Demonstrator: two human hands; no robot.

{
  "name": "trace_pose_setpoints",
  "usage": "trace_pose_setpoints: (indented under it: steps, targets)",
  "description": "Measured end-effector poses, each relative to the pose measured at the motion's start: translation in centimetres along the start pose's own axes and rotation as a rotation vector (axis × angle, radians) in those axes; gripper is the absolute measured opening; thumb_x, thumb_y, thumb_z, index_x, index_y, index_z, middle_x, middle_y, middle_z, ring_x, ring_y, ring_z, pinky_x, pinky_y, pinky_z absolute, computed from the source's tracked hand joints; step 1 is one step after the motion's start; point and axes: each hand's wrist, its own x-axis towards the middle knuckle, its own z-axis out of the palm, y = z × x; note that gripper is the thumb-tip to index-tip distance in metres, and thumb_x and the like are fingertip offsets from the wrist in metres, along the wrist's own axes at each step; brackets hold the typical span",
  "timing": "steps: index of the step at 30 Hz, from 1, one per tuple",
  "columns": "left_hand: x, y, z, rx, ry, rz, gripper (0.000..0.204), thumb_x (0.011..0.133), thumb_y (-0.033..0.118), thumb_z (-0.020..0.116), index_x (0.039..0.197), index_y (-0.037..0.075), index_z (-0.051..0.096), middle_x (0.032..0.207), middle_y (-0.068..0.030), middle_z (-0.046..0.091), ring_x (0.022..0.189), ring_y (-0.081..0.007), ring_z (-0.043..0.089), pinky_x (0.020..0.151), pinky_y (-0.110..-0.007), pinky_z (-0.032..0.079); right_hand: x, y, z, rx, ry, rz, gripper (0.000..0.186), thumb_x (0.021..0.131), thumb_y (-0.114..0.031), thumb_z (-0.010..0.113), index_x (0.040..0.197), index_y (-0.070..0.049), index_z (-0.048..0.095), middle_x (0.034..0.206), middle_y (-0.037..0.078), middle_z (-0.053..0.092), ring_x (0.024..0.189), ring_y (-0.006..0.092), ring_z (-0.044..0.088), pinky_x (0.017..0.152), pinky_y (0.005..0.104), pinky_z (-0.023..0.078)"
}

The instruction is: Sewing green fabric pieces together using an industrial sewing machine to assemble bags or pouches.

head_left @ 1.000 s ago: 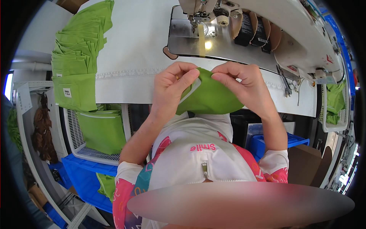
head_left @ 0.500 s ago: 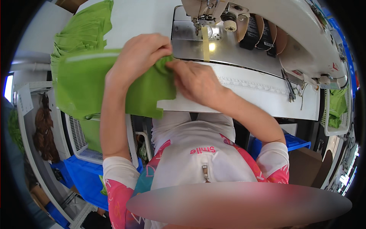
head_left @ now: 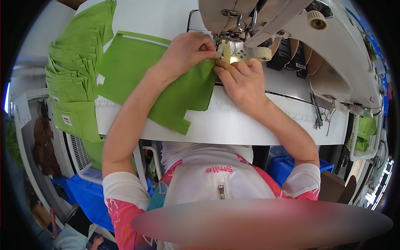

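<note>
A flat green fabric piece with a notched corner lies across the white table, its right corner at the sewing machine. My left hand pinches that corner's edge close to the machine's needle area. Just to the right, my right hand has its thumb and forefinger closed at the same edge, with the other fingers bent. Both sets of fingertips nearly meet. Beside them a yellow tape strip runs over the metal bed. The needle tip is hidden.
A fanned stack of green fabric pieces covers the table's left. Scissors lie at the right, near a white basket with green cloth. A blue bin stands low left. Another person's sleeve shows at lower left.
Both hands have moved right and brought the fabric's corner up to the needle area. The piece has come away from over the stack. Another person has appeared at lower left.
</note>
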Motion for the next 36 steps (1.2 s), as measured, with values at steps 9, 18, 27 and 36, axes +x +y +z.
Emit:
trace_pose_setpoints:
  steps: [9, 18, 27, 36]
  targets:
    - [0.2, 0.2, -1.0, 0.011, -0.054, -0.042, 0.016, 0.075, 0.016, 0.065, 0.081, 0.001, 0.067, 0.076, -0.0109, 0.066, 0.072, -0.0222, 0.065, 0.069, -0.032, 0.051, 0.5, -0.3, -0.2, -0.040, -0.050, 0.033, 0.014, 0.068, -0.011, 0.062, 0.081, -0.006, 0.057, 0.099, 0.008, 0.067, 0.079, 0.0147, 0.057, 0.072, 0.0347, 0.037]
    - [1.8, -1.3, -0.7, -0.023, -0.084, -0.136, 0.018, 0.069, 0.017, 0.067, 0.078, 0.002, 0.068, 0.070, -0.0097, 0.067, 0.065, -0.0231, 0.064, 0.064, -0.033, 0.050, 0.6, 0.2, -0.4, -0.061, -0.125, 0.092, 0.018, 0.071, -0.011, 0.065, 0.089, -0.010, 0.062, 0.099, -0.001, 0.069, 0.088, 0.0143, 0.060, 0.075, 0.0359, 0.038]
    - [3.9, -2.3, -0.9, 0.037, -0.065, -0.129, 0.029, 0.066, 0.023, 0.070, 0.081, -0.002, 0.068, 0.074, -0.0150, 0.067, 0.071, -0.0265, 0.065, 0.067, -0.034, 0.050, 1.3, 1.4, 0.2, -0.057, -0.158, 0.110, 0.018, 0.070, -0.008, 0.064, 0.088, -0.009, 0.062, 0.095, -0.003, 0.068, 0.083, 0.0152, 0.060, 0.064, 0.0350, 0.047]
    - [4.0, -2.8, -0.7, 0.013, -0.034, -0.113, 0.030, 0.066, 0.022, 0.071, 0.082, -0.003, 0.068, 0.074, -0.0153, 0.067, 0.071, -0.0263, 0.065, 0.068, -0.034, 0.050, 1.0, 1.4, 0.6, -0.067, -0.169, 0.130, 0.018, 0.068, -0.006, 0.063, 0.087, -0.008, 0.061, 0.095, -0.002, 0.068, 0.082, 0.0141, 0.061, 0.063, 0.0279, 0.049]
